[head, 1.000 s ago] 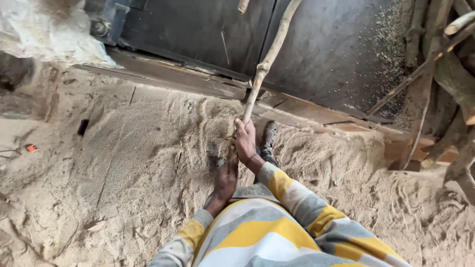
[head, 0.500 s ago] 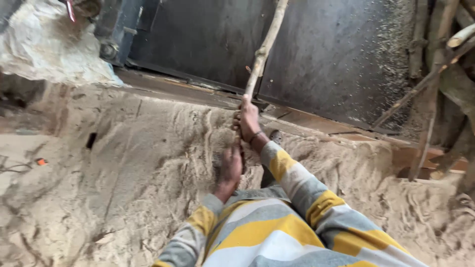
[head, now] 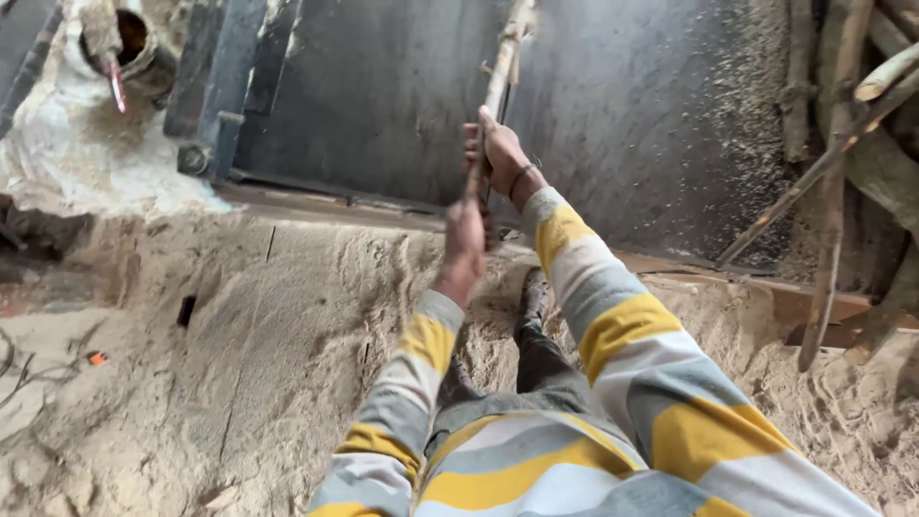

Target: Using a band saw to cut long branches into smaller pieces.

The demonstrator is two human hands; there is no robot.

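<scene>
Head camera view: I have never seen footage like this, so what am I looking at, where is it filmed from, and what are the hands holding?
The single picture comes from a camera worn on a person's head, looking down along their own arms in yellow, grey and white striped sleeves. Both bare hands grip one long wooden stick: the right hand is higher, the left hand just below it and blurred. The stick rises in front of a dark metal wall. Below lies a mound of sawdust, with the person's legs standing in it. Rough branches lean at the right; a sawdust-caked pipe opening shows at upper left.
</scene>
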